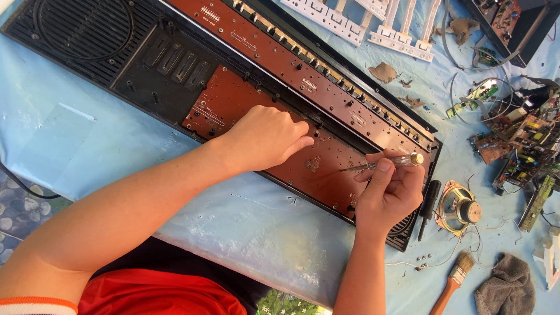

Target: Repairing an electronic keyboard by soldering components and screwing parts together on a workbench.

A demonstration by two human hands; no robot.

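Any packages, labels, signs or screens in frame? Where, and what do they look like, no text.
No packages, signs or screens.
White printed markings: small blocks and lines on the reddish-brown circuit board inside the opened black keyboard case, near the left hand.
Right hand holds a clear-handled screwdriver; no label visible on it.
Loose circuit boards at right: green and brown, markings too small to tell.

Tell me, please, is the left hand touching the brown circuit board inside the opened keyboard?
Touching. The head view shows the left hand resting knuckles-up on the brown circuit board, fingertips pressed against its surface with no gap visible.
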